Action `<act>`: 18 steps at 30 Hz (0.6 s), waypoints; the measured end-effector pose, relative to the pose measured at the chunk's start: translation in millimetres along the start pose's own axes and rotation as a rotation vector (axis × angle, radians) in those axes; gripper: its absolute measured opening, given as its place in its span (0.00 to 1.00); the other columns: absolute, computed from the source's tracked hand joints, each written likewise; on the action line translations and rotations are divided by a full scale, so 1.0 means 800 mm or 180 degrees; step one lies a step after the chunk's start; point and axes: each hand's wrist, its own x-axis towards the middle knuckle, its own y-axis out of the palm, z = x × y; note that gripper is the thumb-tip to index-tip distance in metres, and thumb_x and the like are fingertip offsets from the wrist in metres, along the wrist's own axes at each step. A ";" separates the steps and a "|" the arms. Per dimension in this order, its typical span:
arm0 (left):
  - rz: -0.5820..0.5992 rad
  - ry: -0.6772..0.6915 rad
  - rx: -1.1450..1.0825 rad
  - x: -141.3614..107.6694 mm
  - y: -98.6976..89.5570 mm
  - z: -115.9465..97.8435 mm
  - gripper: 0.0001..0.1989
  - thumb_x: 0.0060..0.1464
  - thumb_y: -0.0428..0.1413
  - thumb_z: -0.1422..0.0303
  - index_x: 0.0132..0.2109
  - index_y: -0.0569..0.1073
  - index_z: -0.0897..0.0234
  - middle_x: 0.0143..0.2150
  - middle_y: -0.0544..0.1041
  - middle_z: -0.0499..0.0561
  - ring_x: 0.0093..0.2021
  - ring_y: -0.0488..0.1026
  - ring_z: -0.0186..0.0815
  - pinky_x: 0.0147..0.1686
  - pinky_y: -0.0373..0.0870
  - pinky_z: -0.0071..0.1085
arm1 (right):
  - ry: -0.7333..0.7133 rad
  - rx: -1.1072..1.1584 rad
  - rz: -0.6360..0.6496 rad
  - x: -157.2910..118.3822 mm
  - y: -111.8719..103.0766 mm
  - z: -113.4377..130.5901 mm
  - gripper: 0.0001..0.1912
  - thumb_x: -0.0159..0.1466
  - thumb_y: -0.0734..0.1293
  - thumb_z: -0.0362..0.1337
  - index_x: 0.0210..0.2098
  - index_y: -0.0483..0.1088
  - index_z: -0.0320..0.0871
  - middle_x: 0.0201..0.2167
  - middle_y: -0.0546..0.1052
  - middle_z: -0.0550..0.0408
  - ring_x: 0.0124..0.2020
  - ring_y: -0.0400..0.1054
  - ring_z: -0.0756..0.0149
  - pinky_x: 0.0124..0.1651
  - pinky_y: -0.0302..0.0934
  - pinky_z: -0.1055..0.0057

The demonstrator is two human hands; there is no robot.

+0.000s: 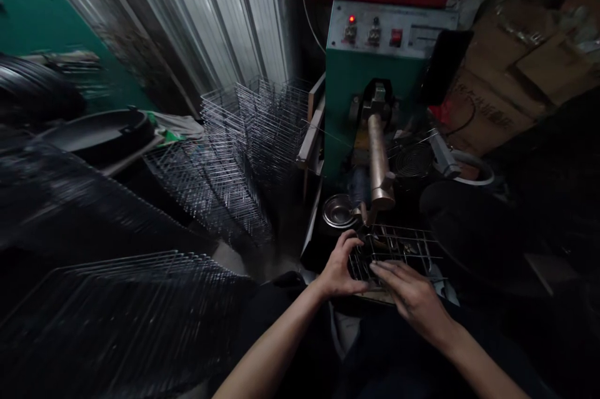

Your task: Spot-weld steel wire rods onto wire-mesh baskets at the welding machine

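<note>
A wire rack [407, 237] of crossed metal rods lies under the copper-coloured arm [379, 158] of a green machine [340, 99]. My left hand [340, 267] is at the rack's left side, its thumb and fingers spread apart around the near left corner. Over the front part of the rack, my right hand [415, 299] lies with its fingers stretched out and close together, pointing left. Whether either palm bears on the wires is hard to tell in the dim light. A downward-pointing tip [368, 216] under the arm is just beyond my left fingertips.
A round metal dish [338, 210] sits left of the tip. Stacked wire baskets [253, 130] stand to the left, with more wire grids [140, 311] at the lower left. A red lamp [351, 19] glows on the control panel. Cardboard boxes [492, 92] are piled at right.
</note>
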 end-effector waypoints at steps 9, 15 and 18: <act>-0.0179 0.0252 -0.0267 0.016 0.003 0.016 0.44 0.31 0.73 0.62 0.56 0.64 0.61 0.65 0.56 0.62 0.66 0.61 0.55 0.62 0.63 0.49 | -0.0083 -0.0081 0.0019 0.018 0.000 -0.014 0.25 0.69 0.58 0.24 0.63 0.67 0.47 0.53 0.78 0.50 0.54 0.73 0.60 0.55 0.72 0.58; -0.0208 0.0272 -0.0147 0.021 0.003 0.019 0.43 0.30 0.73 0.63 0.55 0.63 0.61 0.64 0.58 0.62 0.66 0.60 0.55 0.62 0.63 0.50 | -0.0087 -0.0168 0.0059 0.019 0.001 -0.020 0.23 0.70 0.59 0.25 0.61 0.68 0.46 0.54 0.78 0.49 0.54 0.73 0.60 0.56 0.71 0.59; -0.0203 0.0286 -0.0206 0.021 0.003 0.020 0.43 0.31 0.73 0.63 0.55 0.64 0.60 0.65 0.57 0.62 0.66 0.60 0.56 0.62 0.63 0.50 | -0.0081 -0.0244 0.0077 0.018 0.001 -0.019 0.24 0.70 0.58 0.24 0.61 0.68 0.45 0.54 0.77 0.49 0.55 0.72 0.59 0.56 0.71 0.58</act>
